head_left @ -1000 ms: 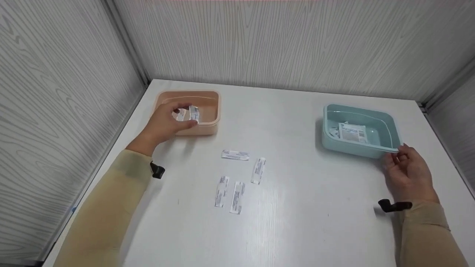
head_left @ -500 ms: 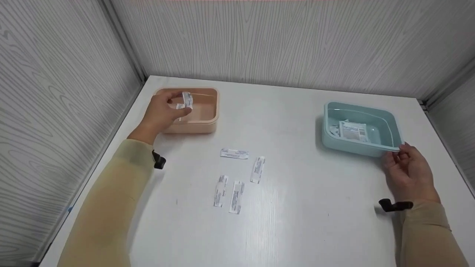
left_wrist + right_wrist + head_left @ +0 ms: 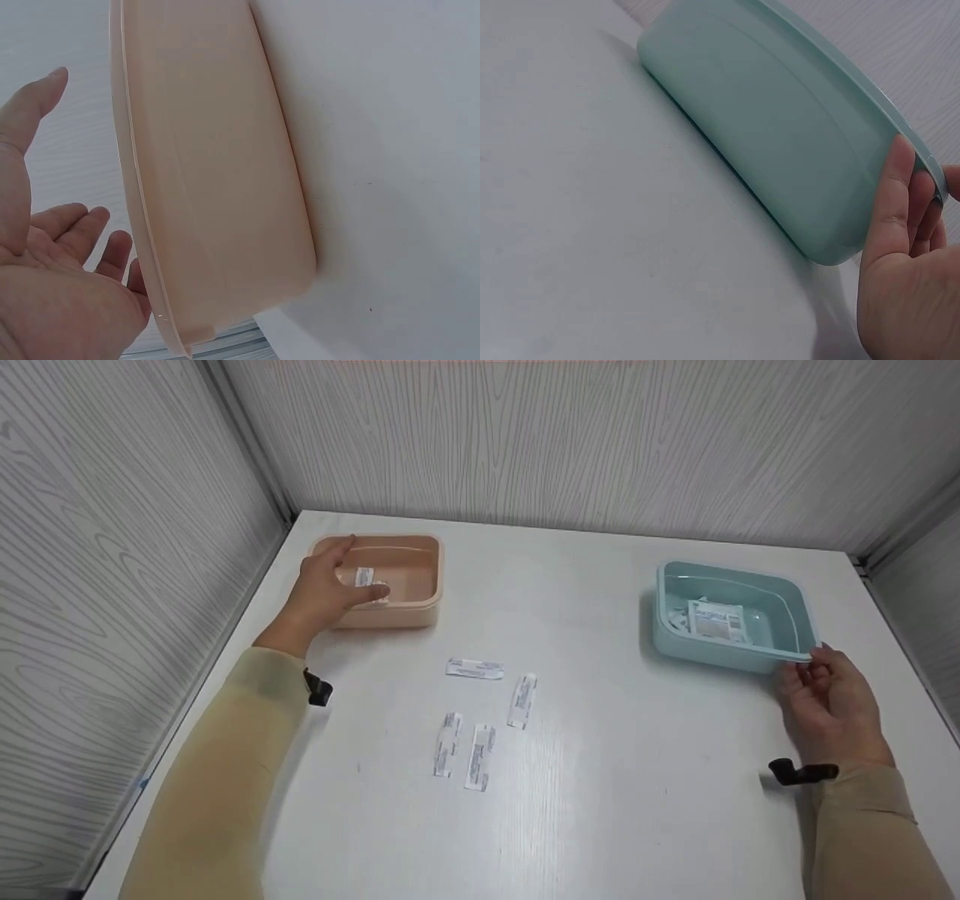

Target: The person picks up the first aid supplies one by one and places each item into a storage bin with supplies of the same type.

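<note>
My left hand (image 3: 319, 592) is over the near left side of a peach plastic bin (image 3: 397, 617), fingers and thumb spread apart. In the left wrist view the fingers (image 3: 79, 236) are extended beside the bin's rim. Small white printed packets (image 3: 364, 577) lie inside the bin, partly hidden by the thumb. At the near right corner of a teal bin (image 3: 720, 654), my right hand (image 3: 829, 697) pinches the rim between thumb and fingers, as the right wrist view also shows. In the teal bin sits a larger white printed packet (image 3: 716, 621) with smaller ones beside it.
Several narrow white wrapped strips with blue print lie mid-table, among them a crosswise strip (image 3: 475, 668) and a slanted strip (image 3: 523, 701). Both bins stand on the white table (image 3: 585, 780), toward its back edge. Grey wood-grain panels (image 3: 480, 442) close in the back and sides.
The left hand moved farther over the peach bin, then spread its fingers and let go of the small packet, which dropped inside. The right hand keeps its hold on the teal bin's rim.
</note>
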{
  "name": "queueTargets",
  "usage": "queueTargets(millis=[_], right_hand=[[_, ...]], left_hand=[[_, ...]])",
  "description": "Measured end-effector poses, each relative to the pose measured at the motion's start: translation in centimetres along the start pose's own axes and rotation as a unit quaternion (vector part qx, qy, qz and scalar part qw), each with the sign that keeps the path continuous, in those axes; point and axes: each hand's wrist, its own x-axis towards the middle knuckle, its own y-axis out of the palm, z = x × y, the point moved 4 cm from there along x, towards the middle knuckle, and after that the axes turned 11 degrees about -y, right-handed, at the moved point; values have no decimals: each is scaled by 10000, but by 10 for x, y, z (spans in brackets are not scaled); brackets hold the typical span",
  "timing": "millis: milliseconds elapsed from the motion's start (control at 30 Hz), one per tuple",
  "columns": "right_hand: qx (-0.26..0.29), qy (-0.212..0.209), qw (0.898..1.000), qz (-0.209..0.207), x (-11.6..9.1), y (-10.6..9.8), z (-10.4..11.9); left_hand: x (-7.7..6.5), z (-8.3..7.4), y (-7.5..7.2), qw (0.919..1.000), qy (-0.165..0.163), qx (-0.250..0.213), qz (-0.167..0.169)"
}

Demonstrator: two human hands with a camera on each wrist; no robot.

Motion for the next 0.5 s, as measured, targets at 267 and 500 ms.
queueTargets(millis=[267,500], right_hand=[[-338,-131,9991,225,-1,-3,1],[-464,-205,9986,171,-2,-5,1]], left_hand=[[-15,-6,4,9998,189,-43,-67],[-36,-12,10,9990,399,-166,53]])
